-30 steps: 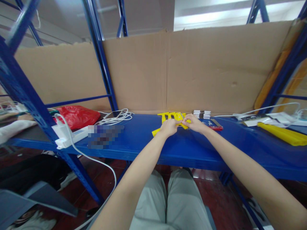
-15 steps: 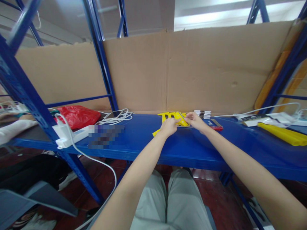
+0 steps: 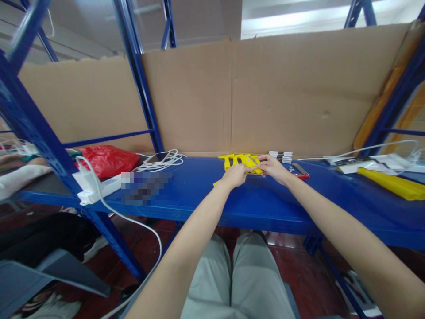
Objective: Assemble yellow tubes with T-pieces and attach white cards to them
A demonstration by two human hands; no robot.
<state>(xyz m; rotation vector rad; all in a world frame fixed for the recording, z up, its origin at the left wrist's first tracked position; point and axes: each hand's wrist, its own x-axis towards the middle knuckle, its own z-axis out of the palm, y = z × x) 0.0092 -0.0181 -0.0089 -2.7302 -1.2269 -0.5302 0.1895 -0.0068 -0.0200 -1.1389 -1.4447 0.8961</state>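
Yellow pieces point(image 3: 245, 158), near the back edge of the bench point(image 3: 195, 190), were touched by the left hand point(image 3: 235, 176). Fingertips of the right hand point(image 3: 274, 169) had been brought closer, work thus gathered at one spot; neither grip could be told.

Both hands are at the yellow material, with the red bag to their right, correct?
No: the left hand and right hand are at the yellow material, but the head view shows the red bag to their left, not right.
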